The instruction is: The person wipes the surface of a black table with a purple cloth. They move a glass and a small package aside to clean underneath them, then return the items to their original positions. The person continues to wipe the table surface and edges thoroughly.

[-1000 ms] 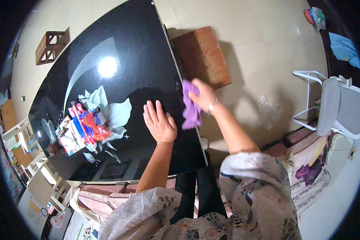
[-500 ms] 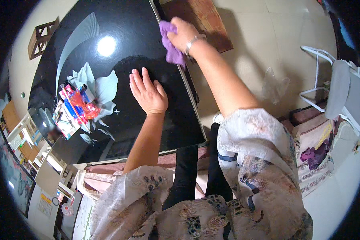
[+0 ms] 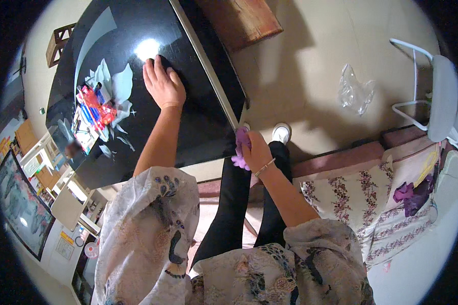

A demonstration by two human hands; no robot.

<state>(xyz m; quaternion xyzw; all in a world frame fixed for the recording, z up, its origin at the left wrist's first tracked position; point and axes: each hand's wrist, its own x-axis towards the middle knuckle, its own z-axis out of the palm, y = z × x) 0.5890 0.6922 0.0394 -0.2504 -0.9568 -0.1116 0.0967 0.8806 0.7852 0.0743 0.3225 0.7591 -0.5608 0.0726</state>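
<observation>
My left hand [image 3: 162, 84] lies flat and open on the glossy black tabletop [image 3: 198, 107], fingers spread, near a bright light reflection. My right hand [image 3: 254, 150] is shut on a purple cloth [image 3: 240, 147] and presses it against the table's near corner edge, just above my black trouser legs. A pile of red, blue and white packets and crumpled paper [image 3: 97, 109] sits on the table to the left of my left hand.
A brown wooden stool [image 3: 239, 20] stands beyond the table's far side. A clear plastic bag [image 3: 356, 91] lies on the beige floor. A white chair [image 3: 437, 96] is at right, a floral cushion [image 3: 361, 198] with purple fabric [image 3: 412, 195] beside me.
My right hand has drawn the purple cloth back along the table's edge from the far end to the near corner. My left hand has stayed flat on the tabletop.
</observation>
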